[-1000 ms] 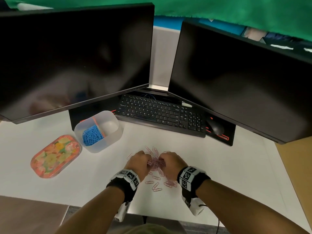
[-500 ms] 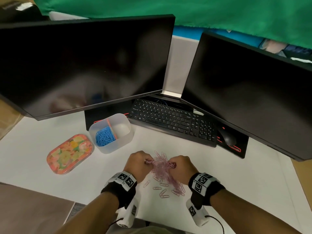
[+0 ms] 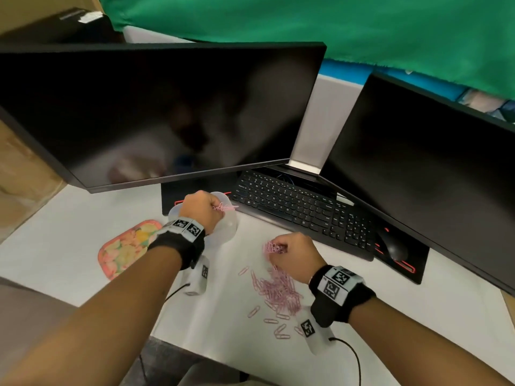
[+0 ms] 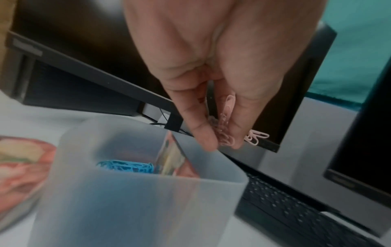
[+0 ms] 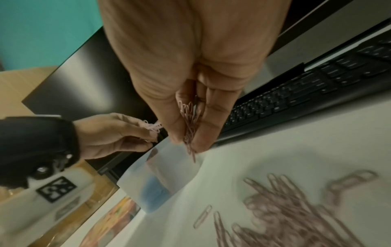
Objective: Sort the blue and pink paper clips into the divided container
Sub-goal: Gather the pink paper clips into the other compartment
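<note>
My left hand (image 3: 204, 208) pinches light, slippery, tangling pink clips (image 4: 227, 133) over the container (image 4: 135, 197); my right hand (image 3: 292, 256) pinches another bunch (image 5: 190, 120), best taken in clumps.

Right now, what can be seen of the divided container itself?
The divided container is a small tub of frosted, see-through plastic with rounded corners, standing upright on the white desk before the keyboard. A thin upright divider splits it in two. The left section holds blue paper clips; the bottom of the right one is hidden. The left hand holds pink paper clips just above it; whether a finger touches the rim is unclear.
</note>
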